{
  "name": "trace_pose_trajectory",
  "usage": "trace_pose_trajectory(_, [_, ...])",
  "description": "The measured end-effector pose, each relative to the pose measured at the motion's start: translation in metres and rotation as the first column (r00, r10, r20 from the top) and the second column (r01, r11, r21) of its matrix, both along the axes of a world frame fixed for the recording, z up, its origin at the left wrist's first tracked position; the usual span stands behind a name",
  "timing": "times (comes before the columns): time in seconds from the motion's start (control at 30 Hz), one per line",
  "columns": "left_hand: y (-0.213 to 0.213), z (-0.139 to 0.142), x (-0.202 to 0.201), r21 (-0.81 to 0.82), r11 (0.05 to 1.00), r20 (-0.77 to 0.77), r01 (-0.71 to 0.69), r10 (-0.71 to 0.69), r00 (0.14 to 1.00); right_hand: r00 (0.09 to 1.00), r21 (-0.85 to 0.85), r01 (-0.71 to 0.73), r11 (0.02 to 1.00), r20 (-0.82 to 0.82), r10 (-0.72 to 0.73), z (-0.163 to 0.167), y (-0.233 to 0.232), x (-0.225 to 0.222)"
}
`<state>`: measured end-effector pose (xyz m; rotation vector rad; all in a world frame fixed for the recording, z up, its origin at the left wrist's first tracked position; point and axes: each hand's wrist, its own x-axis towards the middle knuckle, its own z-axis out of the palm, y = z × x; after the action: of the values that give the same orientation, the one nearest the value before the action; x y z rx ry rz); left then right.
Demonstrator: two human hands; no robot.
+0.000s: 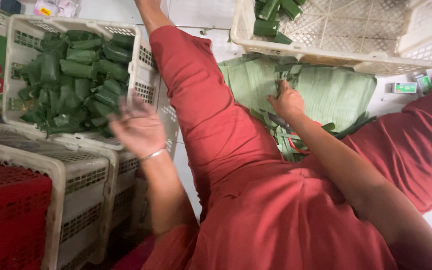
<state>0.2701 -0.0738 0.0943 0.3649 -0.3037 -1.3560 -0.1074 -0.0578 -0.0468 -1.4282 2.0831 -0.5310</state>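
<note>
Head view looks down over your red-clothed lap: your left hand (138, 127), blurred and with a thin bangle at the wrist, hangs open and empty, fingers spread, just beside the white slatted plastic crate (146, 62) at the upper left of the frame, touching nothing that you can make out. That crate is already heaped nearly to its rim with folded green leaf parcels (73, 80), so much of the wrapping looks done. Your right hand (287, 102), at upper centre, is pressed down on the stack of flat pale-green leaf sheets (336, 92) with its fingers curled at the sheets' upper edge; whether it has pinched a sheet up cannot be told. The stack looks thick, so a good deal seems left. Across the top right, a second cream plastic lattice crate (356, 30) holds only a few green parcels (273, 17) in its left corner and is otherwise bare. Lower left stands a red plastic crate (6, 215).
</note>
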Motion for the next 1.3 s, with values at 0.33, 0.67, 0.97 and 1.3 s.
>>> trace_pose_trajectory(0.33, [0.015, -0.09, -0.131, 0.458, 0.831, 0.393, 0.316, -0.508, 0.766, 0.941, -0.154, -0.184, 0.971, -0.312, 0.129, 0.022, 0.002, -0.016])
trace_pose_trajectory(0.67, [-0.002, -0.157, -0.214, 0.278, 0.924, 0.882, 0.263, -0.354, 0.312, 0.964, -0.288, 0.131, 0.949, 0.259, -0.055, 0.054, 0.057, -0.083])
trace_pose_trajectory(0.97, [0.012, -0.086, -0.233, -0.063, 0.986, 0.841, 0.151, 0.134, -0.524, 0.881, -0.131, 0.23, 0.964, 0.45, -0.149, 0.003, 0.085, -0.073])
trace_pose_trajectory(1.3, [0.018, -0.131, -0.226, 0.162, 0.947, 0.959, 0.278, -0.217, 0.181, 0.815, -0.008, 0.075, 0.997, 0.577, -0.057, 0.023, 0.08, -0.066])
